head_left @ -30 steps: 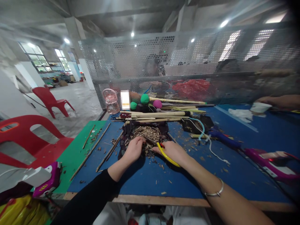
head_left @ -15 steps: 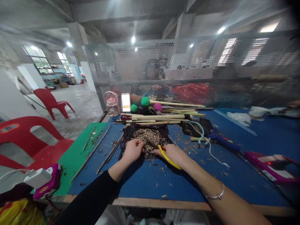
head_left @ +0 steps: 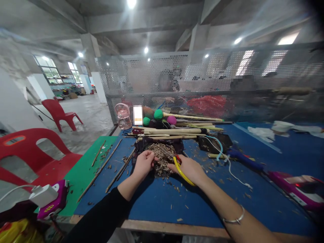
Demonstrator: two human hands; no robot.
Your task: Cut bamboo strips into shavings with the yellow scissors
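Note:
My left hand (head_left: pixel 143 164) is closed in a pinch at the near left side of a heap of small brown wood-like chips (head_left: pixel 164 156). Whatever lies between its fingertips is too small to make out. On the heap's right side, my right hand (head_left: pixel 190 169) grips a pair of scissors (head_left: pixel 182 174) by yellow handles with a red part. Their dark blades point left over the chips. Beneath the heap is a dark cloth (head_left: pixel 138 144), partly hidden by the chips and my hands.
Thin brown sticks (head_left: pixel 101 171) lie to the left. Behind the heap are pale rods (head_left: pixel 177 131), green (head_left: pixel 158 114) and pink balls (head_left: pixel 171 120) and a pink bottle (head_left: pixel 124 117). A white cord (head_left: pixel 230 167) and a purple device (head_left: pixel 291 187) lie right. A perforated screen (head_left: pixel 146 77) stands behind.
The whole view has shifted slightly, so the table sits a little lower in the picture. Both hands stay at the heap, the right one still holding the scissors.

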